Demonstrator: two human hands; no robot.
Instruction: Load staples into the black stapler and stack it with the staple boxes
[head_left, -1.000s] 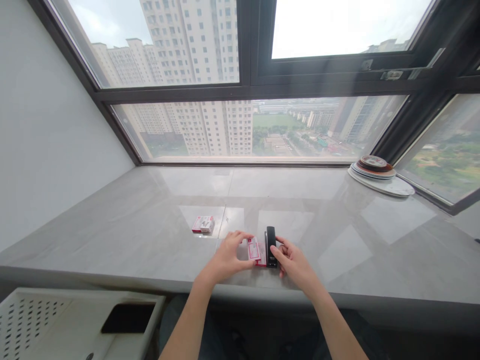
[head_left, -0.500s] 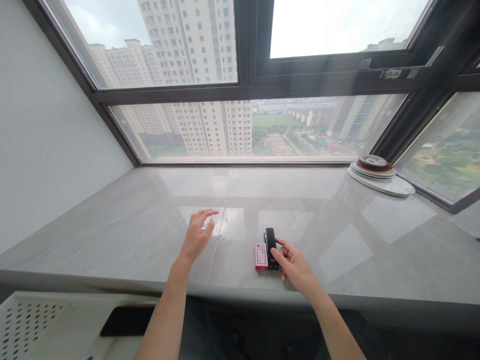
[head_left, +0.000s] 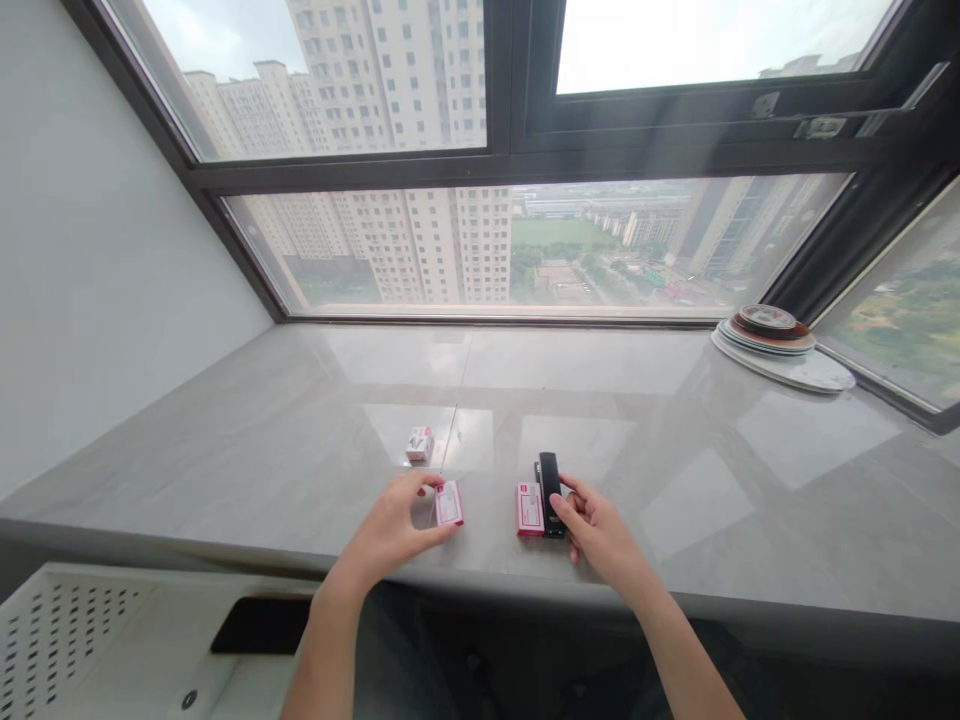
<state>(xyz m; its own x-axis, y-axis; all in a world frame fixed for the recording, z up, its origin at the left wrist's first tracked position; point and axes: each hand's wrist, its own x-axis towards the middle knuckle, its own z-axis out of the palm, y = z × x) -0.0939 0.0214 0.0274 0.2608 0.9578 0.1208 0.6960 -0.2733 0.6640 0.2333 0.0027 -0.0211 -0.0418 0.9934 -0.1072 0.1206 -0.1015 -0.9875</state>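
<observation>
My left hand (head_left: 391, 522) holds a small pink-and-white box (head_left: 449, 503) by its edges, between thumb and fingertips, low over the grey sill. Behind it sits a small white box with pink and dark marks (head_left: 419, 443). To the right, my right hand (head_left: 598, 532) is closed on a black stapler (head_left: 551, 495), thumb on its near part and fingers along its right side. Another pink-and-white box (head_left: 529, 509) lies flat against the stapler's left side. The right hand's lower fingers are partly hidden.
A stack of plates (head_left: 784, 350) stands in the back right corner of the tiled sill (head_left: 255, 440). Dark window frames (head_left: 495, 165) border the back. Below the front edge at left, a white perforated surface (head_left: 165, 640) carries a black flat object (head_left: 259, 625).
My left hand has moved toward me with a pink-and-white box in its fingers, uncovering the white box behind. My right hand stays on the stapler. The view has shifted slightly.
</observation>
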